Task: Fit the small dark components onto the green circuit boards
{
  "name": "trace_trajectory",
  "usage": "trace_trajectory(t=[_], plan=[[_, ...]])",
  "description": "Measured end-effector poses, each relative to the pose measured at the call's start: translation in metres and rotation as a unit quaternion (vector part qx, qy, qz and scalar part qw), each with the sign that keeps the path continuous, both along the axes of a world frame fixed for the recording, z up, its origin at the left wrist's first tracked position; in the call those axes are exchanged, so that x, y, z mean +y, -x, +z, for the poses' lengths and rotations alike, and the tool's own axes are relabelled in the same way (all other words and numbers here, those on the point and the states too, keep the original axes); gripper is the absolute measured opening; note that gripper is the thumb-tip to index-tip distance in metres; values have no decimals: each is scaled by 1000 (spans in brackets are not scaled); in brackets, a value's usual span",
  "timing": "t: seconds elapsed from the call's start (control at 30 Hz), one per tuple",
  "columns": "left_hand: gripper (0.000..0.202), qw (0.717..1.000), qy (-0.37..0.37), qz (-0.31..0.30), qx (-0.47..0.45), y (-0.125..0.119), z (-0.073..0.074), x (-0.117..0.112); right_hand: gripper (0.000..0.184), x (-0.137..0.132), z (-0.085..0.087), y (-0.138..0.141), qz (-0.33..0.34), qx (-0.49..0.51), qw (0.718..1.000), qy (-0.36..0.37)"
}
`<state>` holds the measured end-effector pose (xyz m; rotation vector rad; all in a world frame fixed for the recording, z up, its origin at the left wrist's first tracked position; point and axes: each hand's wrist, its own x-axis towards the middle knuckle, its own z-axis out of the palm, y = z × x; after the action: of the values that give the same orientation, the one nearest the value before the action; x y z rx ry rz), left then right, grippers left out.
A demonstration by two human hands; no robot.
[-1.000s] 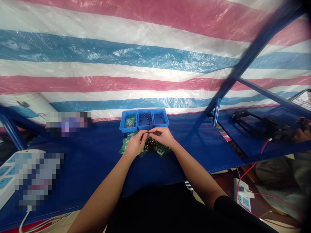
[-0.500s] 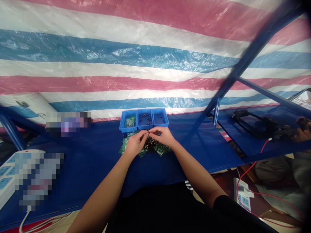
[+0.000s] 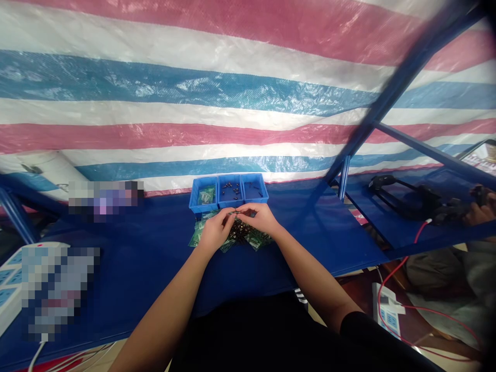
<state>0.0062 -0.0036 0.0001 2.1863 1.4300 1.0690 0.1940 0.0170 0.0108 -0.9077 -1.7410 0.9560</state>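
My left hand and my right hand meet fingertip to fingertip over the blue table, just in front of three joined blue bins. Both pinch closed on something small at the meeting point, too small and covered to name. Below them lies a pile of small dark and brassy metal parts. Small green-tinted plastic packets lie around the pile, some partly under my hands. The left bin holds similar packets, the middle bin several small metal parts, and the right bin a few thin dark pieces.
A white power strip lies at the left, with a blurred-out device beside it. A striped sheet hangs behind the table. On the right are a blue metal frame, black gear, a red cable and another person's hand.
My hands stay together in nearly the same pinch above the pile. The view has shifted very slightly; the bins and their contents look the same.
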Motion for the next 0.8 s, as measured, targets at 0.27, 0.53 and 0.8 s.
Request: trace_trajectory(t=[0.27,0.53,0.8], plan=[[24,998,-69,-1,-4,1,-5,4,29,0,-1,1,-3,7,1000,9],[25,999,-45,-4,12,2,-3,4,31,0,-4,1,2,15,1000,6],[26,999,-36,14,6,1,-2,1,27,0,-5,1,4,4,1000,8]])
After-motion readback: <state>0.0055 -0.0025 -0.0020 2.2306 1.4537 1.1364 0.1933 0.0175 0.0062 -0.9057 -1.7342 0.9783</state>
